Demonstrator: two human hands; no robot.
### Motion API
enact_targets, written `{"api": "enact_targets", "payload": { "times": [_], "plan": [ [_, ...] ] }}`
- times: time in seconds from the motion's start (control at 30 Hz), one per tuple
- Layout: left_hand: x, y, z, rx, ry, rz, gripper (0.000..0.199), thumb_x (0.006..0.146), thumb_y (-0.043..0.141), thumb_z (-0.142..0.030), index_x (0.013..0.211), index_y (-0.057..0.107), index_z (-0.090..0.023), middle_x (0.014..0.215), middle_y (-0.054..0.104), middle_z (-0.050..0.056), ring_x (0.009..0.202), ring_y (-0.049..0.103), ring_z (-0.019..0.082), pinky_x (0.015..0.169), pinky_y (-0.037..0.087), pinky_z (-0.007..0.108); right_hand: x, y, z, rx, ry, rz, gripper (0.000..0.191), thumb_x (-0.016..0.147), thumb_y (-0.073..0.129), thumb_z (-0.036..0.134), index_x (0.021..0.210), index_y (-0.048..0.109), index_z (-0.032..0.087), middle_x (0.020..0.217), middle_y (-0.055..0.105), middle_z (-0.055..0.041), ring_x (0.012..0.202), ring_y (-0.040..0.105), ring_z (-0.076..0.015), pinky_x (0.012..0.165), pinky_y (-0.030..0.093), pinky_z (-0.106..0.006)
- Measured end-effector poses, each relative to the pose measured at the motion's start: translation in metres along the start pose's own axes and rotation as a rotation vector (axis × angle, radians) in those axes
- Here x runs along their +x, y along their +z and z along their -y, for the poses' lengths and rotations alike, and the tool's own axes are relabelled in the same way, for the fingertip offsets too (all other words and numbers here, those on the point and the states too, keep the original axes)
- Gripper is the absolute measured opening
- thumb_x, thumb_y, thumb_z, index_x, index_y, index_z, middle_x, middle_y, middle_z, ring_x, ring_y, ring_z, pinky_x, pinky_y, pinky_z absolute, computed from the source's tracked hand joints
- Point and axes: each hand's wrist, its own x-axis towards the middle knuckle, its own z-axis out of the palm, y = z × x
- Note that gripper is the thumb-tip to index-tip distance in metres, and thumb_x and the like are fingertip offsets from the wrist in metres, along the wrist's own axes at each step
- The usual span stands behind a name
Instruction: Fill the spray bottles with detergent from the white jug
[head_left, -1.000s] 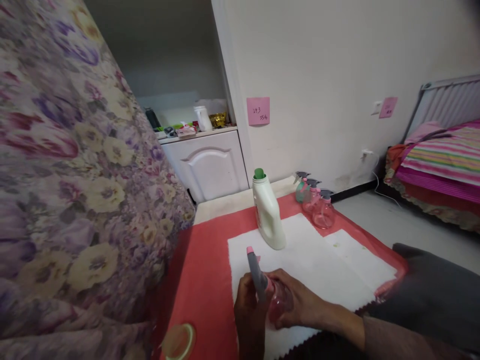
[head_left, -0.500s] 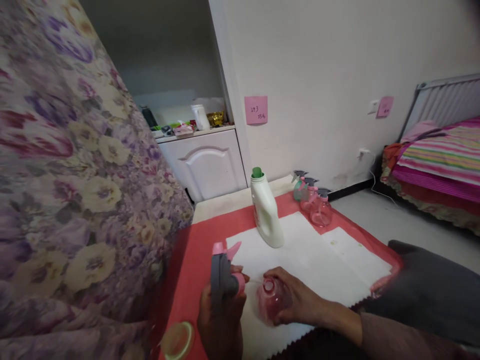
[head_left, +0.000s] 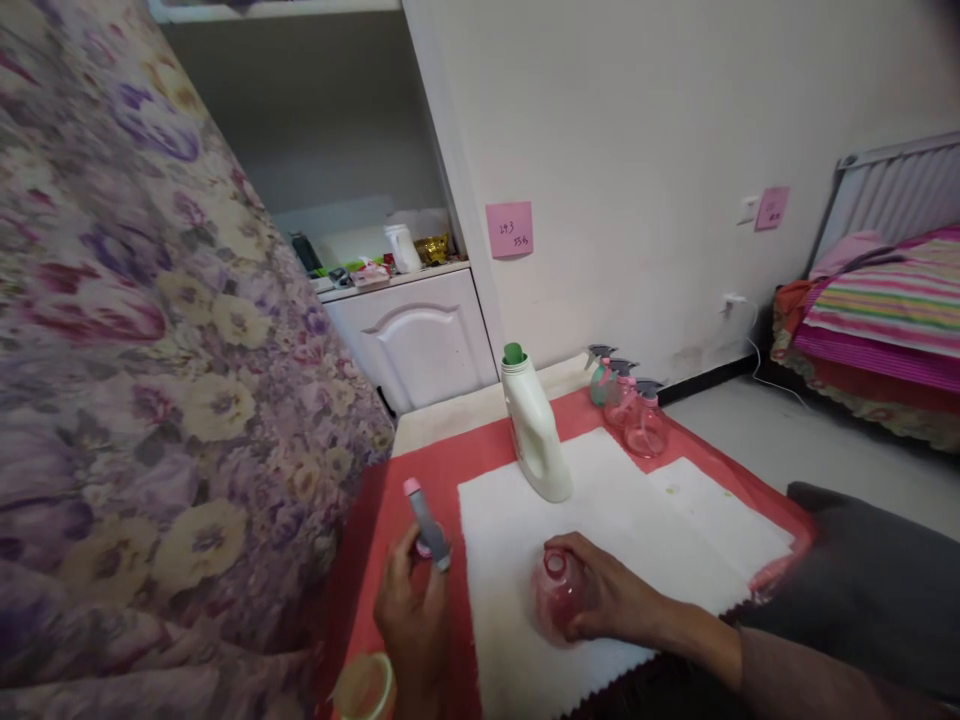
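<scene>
My left hand (head_left: 411,600) is at the left of the white cloth, its fingers around the lower part of a grey and pink spray head (head_left: 427,525) over the red table cover. My right hand (head_left: 611,595) grips a clear pink bottle (head_left: 557,597) from its right side; the bottle has an open neck and stands upright over the white cloth (head_left: 510,640). Behind them stands a large pale green-white jug (head_left: 536,430) with a green piece in its mouth. Whether the spray head touches the table is unclear.
Several spray bottles (head_left: 646,430) stand at the table's back right. A round container (head_left: 365,688) is at the near left edge. Beside the table hangs a flowered curtain (head_left: 187,420). A white cabinet (head_left: 420,340) is behind, and a bed (head_left: 892,310) is at the right.
My left hand has moved left and away from the bottle with the spray head, which has turned. My right hand still holds the bottle. The view has shifted slightly.
</scene>
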Motion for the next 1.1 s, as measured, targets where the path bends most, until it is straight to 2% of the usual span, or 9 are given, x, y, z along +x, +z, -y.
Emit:
{"api": "enact_targets", "payload": {
  "times": [0.07,0.13,0.23,0.33,0.6,0.83,1.1],
  "plan": [
    [0.006,0.004,0.012,0.262,0.149,0.094,0.027,0.087,0.052,-0.028,0.112,0.060,-0.022,0.112,0.065,0.008,0.101,0.061,0.024,0.087,0.048,0.035,-0.001,0.001,0.001,0.008,0.012,0.006,0.080,0.051,0.079,0.010,0.124,0.049,0.025,0.120,0.057,-0.0034,0.113,0.054,-0.0272,0.099,0.043,-0.040],
    [0.008,0.010,0.019,0.529,0.192,0.199,0.027,0.090,0.045,-0.020,0.112,0.060,-0.022,0.114,0.064,0.009,0.102,0.060,0.024,0.086,0.045,0.034,-0.002,0.001,0.001,-0.002,0.015,0.012,0.079,0.051,0.079,0.010,0.123,0.050,0.025,0.122,0.057,-0.0039,0.116,0.053,-0.0284,0.102,0.040,-0.041],
    [0.003,0.018,0.028,0.817,0.148,0.361,0.026,0.090,0.045,-0.014,0.109,0.061,-0.021,0.109,0.064,0.008,0.094,0.060,0.022,0.077,0.043,0.030,-0.003,0.001,0.001,-0.005,0.024,0.018,0.080,0.052,0.078,0.009,0.125,0.049,0.025,0.125,0.055,-0.0046,0.119,0.050,-0.0289,0.105,0.037,-0.042],
    [-0.004,0.021,0.039,0.947,0.088,0.446,0.024,0.091,0.044,-0.011,0.103,0.062,-0.020,0.100,0.064,0.006,0.091,0.059,0.021,0.072,0.040,0.029,-0.003,0.001,0.000,0.006,0.038,0.021,0.079,0.053,0.077,0.007,0.125,0.048,0.025,0.124,0.056,-0.0043,0.119,0.051,-0.0281,0.105,0.037,-0.041],
    [-0.010,0.021,0.059,0.977,0.011,0.509,0.027,0.094,0.039,-0.011,0.104,0.063,-0.018,0.099,0.064,0.007,0.092,0.060,0.020,0.072,0.038,0.028,-0.003,0.001,0.003,0.003,0.064,0.023,0.077,0.053,0.075,0.009,0.124,0.049,0.024,0.123,0.057,-0.0055,0.115,0.053,-0.0289,0.102,0.041,-0.043],
    [-0.013,0.018,0.060,0.946,-0.053,0.527,0.028,0.094,0.037,-0.010,0.102,0.062,-0.019,0.101,0.063,0.006,0.088,0.062,0.018,0.065,0.037,0.027,-0.003,0.001,0.001,-0.003,0.047,0.020,0.078,0.054,0.077,0.011,0.125,0.049,0.024,0.125,0.056,-0.0061,0.119,0.051,-0.0303,0.106,0.037,-0.046],
    [-0.013,0.014,0.059,0.919,-0.061,0.541,0.025,0.092,0.040,-0.010,0.096,0.063,-0.017,0.098,0.064,0.007,0.093,0.060,0.021,0.073,0.039,0.029,-0.003,0.002,0.000,-0.001,0.051,0.013,0.085,0.051,0.082,0.012,0.129,0.048,0.024,0.131,0.054,-0.0077,0.123,0.049,-0.0310,0.108,0.036,-0.047]
  ]
}}
